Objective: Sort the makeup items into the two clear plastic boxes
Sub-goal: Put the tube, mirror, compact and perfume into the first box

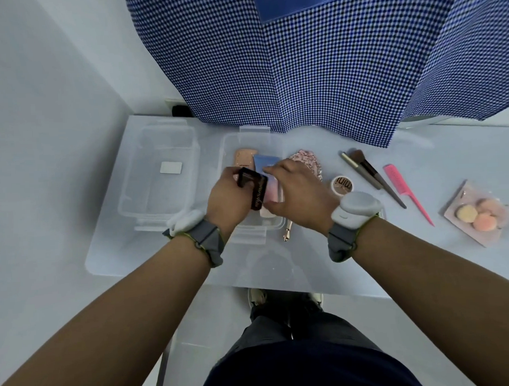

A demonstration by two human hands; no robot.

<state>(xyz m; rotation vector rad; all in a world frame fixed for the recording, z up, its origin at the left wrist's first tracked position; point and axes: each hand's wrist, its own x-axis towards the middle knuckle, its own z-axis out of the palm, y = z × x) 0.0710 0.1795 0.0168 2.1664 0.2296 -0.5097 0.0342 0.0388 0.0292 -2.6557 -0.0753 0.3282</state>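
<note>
Two clear plastic boxes stand on the white table: the left box (157, 138) holds only a small white card (171, 169), the right box (226, 147) holds a peach tube (245, 157) and a blue-pink tube (272, 186). My left hand (227, 197) grips a dark brown compact (256, 190) over the right box. My right hand (298, 191) pinches the blue-pink tube inside that box.
Right of the boxes lie a patterned pouch (307, 160), a small round jar (342, 184), two makeup brushes (369, 173), a pink comb (406, 193) and a pack of puffs (476, 213). A gold item (287, 232) pokes out beside the right box. Checked cloth (315, 73) hangs behind.
</note>
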